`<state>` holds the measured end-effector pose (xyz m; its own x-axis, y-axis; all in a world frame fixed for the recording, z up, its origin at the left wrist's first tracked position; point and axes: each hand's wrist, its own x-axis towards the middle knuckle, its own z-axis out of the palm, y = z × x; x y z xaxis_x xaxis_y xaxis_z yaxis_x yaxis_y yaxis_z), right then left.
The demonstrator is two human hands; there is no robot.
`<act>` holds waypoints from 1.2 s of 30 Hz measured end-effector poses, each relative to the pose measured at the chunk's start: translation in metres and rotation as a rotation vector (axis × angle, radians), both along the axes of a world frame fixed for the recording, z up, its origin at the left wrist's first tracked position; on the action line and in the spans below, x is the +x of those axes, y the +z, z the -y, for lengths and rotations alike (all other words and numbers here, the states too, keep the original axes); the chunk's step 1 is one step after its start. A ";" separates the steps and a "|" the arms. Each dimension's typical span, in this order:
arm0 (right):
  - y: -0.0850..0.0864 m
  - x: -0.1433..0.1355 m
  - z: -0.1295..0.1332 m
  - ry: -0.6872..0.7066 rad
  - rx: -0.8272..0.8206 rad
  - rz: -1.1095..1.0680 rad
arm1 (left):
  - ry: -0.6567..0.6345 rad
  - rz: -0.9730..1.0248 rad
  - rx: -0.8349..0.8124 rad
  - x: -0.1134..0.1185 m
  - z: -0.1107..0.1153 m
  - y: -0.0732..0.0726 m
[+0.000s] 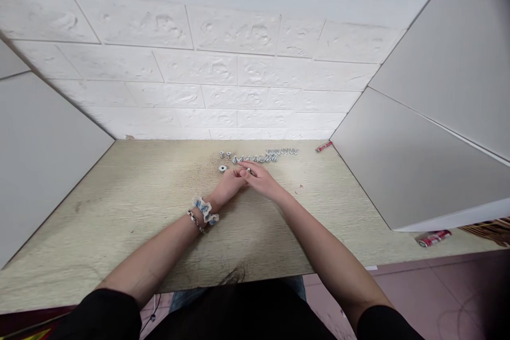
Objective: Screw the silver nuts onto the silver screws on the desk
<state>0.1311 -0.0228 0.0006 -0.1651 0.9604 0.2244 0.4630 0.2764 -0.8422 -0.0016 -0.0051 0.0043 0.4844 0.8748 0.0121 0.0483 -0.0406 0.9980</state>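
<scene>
My left hand [231, 181] and my right hand [262, 179] meet over the middle of the table, fingers closed and overlapping. A small silver bolt [248, 170] shows between the thumb and fingers of the right hand. What the left fingertips hold, if anything, is hidden behind the right hand. Just beyond the hands runs a row of silver bolts [262, 159]. Close to the left hand lies a round flanged metal piece [222, 169] with a dark hole. Two small threaded metal pieces [225, 155] stand farther back.
Several thin screws [282, 152] lie in a row near the white brick-patterned wall [239, 96]. One red battery [324, 146] rests at the back right, another red battery [435, 238] by the right front edge. Grey panels [434, 159] flank the wooden table [139, 207].
</scene>
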 end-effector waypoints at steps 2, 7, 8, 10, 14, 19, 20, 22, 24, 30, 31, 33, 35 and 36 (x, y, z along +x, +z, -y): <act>0.002 0.000 0.000 -0.011 -0.023 -0.054 | 0.017 0.066 -0.068 0.000 -0.003 -0.001; -0.001 0.001 -0.003 -0.123 -0.013 -0.183 | 0.035 0.244 -0.243 -0.001 -0.009 -0.005; -0.002 0.001 -0.004 -0.141 -0.012 -0.195 | 0.042 0.265 -0.271 -0.001 -0.009 -0.005; -0.004 0.002 -0.006 -0.164 -0.020 -0.213 | 0.053 0.289 -0.323 -0.001 -0.009 -0.004; -0.004 0.003 -0.006 -0.194 -0.050 -0.231 | 0.056 0.335 -0.392 -0.001 -0.008 -0.001; -0.004 0.004 -0.006 -0.183 -0.048 -0.219 | 0.102 0.396 -0.461 0.000 -0.007 0.002; -0.005 0.004 -0.006 -0.175 -0.034 -0.207 | 0.097 0.392 -0.457 0.000 -0.007 0.003; -0.006 0.004 -0.006 -0.165 -0.013 -0.180 | 0.077 0.382 -0.438 0.000 -0.006 0.004; -0.006 0.004 -0.005 -0.173 -0.006 -0.159 | 0.043 0.371 -0.418 0.000 -0.005 0.005; 0.001 0.001 0.002 -0.198 0.003 -0.071 | 0.023 0.317 -0.382 0.000 -0.004 0.004; 0.002 0.000 0.002 -0.189 0.014 -0.051 | 0.019 0.303 -0.373 0.000 -0.004 0.003; 0.001 -0.002 0.003 -0.163 0.048 -0.008 | -0.014 0.275 -0.328 0.000 -0.003 0.000; -0.002 -0.002 0.003 -0.133 0.086 0.035 | -0.058 0.234 -0.259 0.000 -0.002 -0.002; -0.004 -0.002 0.003 -0.120 0.101 0.052 | -0.075 0.208 -0.227 0.000 -0.002 -0.003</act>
<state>0.1286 -0.0254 -0.0038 -0.0648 0.9469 0.3149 0.5402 0.2986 -0.7868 -0.0015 -0.0032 0.0014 0.5556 0.8282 -0.0733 -0.1527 0.1883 0.9702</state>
